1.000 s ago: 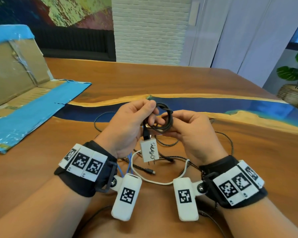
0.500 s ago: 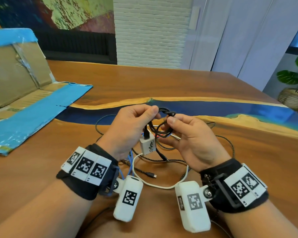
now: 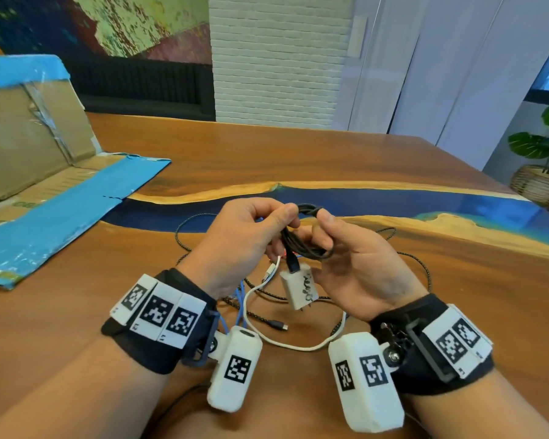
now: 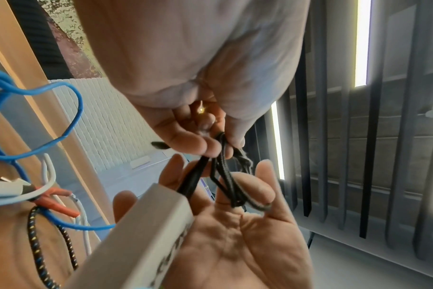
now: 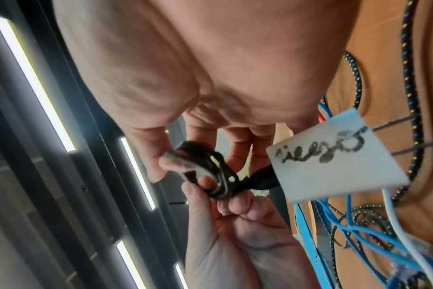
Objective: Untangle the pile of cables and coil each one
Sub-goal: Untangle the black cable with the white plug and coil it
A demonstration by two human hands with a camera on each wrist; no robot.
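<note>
Now the black cable (image 3: 301, 245), wound tighter than a second ago, is pinched above the table (image 3: 298, 153) by the left hand (image 3: 238, 245) and right hand (image 3: 355, 274), charger (image 3: 298, 288) dangling; its coil is judged nearly finished.

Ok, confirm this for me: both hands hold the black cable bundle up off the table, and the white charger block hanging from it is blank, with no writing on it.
Not quite. Both the left hand and the right hand do hold the black cable bundle above the table, but the white charger block is not blank: the right wrist view shows black handwritten marks on its face, also visible in the head view.
</note>
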